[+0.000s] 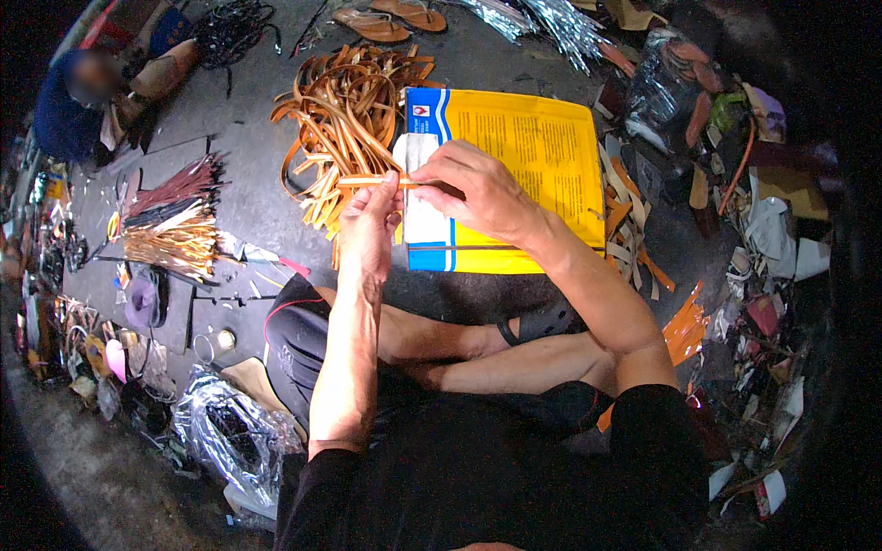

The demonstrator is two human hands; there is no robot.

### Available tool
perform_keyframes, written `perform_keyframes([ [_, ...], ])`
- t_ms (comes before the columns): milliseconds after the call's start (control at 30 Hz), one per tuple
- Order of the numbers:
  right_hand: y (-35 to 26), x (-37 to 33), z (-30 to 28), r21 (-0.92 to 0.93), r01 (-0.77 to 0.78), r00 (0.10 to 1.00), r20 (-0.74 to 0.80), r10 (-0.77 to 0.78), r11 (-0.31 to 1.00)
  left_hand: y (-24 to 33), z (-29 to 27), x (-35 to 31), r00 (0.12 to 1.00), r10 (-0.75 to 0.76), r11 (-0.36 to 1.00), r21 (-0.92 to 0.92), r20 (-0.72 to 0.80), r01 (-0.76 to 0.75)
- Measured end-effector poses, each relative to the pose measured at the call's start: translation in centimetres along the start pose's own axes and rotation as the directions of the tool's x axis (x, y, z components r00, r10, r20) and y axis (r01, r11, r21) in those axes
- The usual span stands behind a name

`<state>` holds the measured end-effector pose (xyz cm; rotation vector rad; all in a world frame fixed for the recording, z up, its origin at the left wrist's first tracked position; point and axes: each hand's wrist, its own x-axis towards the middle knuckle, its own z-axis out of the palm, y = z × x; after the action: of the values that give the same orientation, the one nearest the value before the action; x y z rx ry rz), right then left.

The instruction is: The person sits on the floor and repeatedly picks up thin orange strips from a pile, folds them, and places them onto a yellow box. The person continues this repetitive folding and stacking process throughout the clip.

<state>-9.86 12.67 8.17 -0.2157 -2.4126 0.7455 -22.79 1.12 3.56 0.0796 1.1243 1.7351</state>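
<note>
I sit cross-legged on a dark floor. My left hand (372,216) and my right hand (473,188) both pinch one thin tan leather strap (363,182), held level between them in front of me. Just beyond the strap lies a tangled heap of tan straps (344,115). Under my right hand a yellow, blue and white sack (533,147) lies flat on the floor.
Bundles of red, black and gold strips (175,220) lie to the left. Another person (69,101) sits at the far upper left. A pair of tan sandals (390,18) lies at the top. Scraps and bags (735,275) crowd the right; a clear plastic bag (230,432) sits lower left.
</note>
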Motion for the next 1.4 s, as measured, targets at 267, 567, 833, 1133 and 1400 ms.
perform_keyframes([
  [267, 0.3, -0.2, -0.2, -0.007, 0.013, 1.000, 0.001, -0.013, 1.000, -0.3, -2.9, 1.5, 0.999, -0.021, 1.000, 0.016, -0.038, 0.021],
  [567, 0.2, 0.5, 0.2, -0.009, 0.049, 0.999, -0.005, -0.049, 0.999, -0.5, -5.0, 2.4, 0.999, 0.000, 0.999, 0.033, -0.052, 0.001],
  [833, 0.1, 0.6, -0.1, -0.059, 0.086, 0.996, 0.003, -0.086, 0.994, -1.2, -7.0, 3.6, 0.996, 0.059, 0.998, 0.033, -0.060, -0.057],
  [1133, 0.2, 0.5, 0.1, -0.067, 0.086, 0.996, 0.006, -0.086, 0.994, -0.1, -7.7, 3.5, 0.990, 0.067, 0.996, 0.073, -0.127, -0.058],
  [1400, 0.3, 0.1, 0.0, -0.105, 0.087, 0.996, 0.022, -0.086, 0.991, 0.8, -9.4, 4.1, 0.989, 0.069, 0.991, 0.120, -0.132, -0.054],
])
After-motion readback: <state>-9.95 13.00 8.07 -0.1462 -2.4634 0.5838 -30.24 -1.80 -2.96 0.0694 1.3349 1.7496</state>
